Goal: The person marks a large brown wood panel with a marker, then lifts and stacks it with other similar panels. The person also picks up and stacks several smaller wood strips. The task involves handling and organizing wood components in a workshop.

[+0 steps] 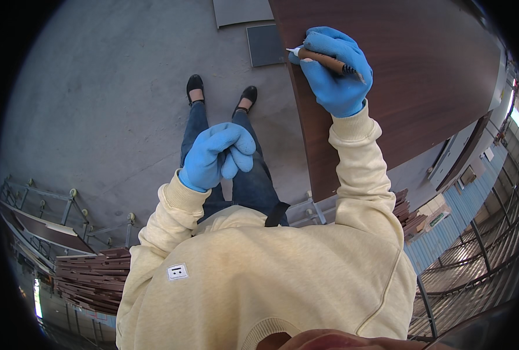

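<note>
My right hand [338,70], in a blue work glove, grips a slim brown tube [323,60] with a white pointed nozzle and a dark, ridged tail end. The nozzle points left, over the long edge of a dark brown wood-grain panel [399,81]; whether it touches the panel I cannot tell. In front of my body, apart from the panel, hangs my left hand [218,154], gloved in blue too. Its fingers are curled in, and what they hold, if anything, is hidden.
Against the panel's left edge on the grey floor [125,87] lies a dark square board [265,45], with a lighter grey sheet [242,11] beyond it. Wheeled metal racks [67,204] stand at the lower left, near a stack of brown strips [90,277].
</note>
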Demonstrator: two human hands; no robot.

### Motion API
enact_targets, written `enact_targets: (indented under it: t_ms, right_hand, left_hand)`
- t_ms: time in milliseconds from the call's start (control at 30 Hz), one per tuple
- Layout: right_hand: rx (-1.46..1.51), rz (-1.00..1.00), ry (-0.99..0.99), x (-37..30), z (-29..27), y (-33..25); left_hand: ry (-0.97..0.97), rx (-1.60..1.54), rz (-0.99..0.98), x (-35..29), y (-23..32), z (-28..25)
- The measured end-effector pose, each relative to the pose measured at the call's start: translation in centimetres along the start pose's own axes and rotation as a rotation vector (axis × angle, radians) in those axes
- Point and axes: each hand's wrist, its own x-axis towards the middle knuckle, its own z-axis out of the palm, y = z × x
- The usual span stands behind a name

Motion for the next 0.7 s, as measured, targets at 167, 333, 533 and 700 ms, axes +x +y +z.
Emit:
enact_targets:
  t_ms: [167, 333, 533, 700]
  right_hand:
    - [0.022, 0.016, 0.062, 0.32, 0.43, -0.15]
    - [0.042, 0.024, 0.086, 0.5, 0.71, 0.02]
    - [-0.017, -0.032, 0.042, -0.16, 0.4, 0.66]
    - [0.025, 0.014, 0.063, 0.31, 0.68, 0.25]
  left_hand:
    - [-0.025, -0.004, 0.0, 0.06, 0.18, 0.02]
    - [-0.044, -0.028, 0.0, 0.31, 0.21, -0.08]
    - [0.021, 0.007, 0.0, 0.33, 0.15, 0.24]
    - [0.007, -0.01, 0.005, 0.49, 0.02, 0.12]
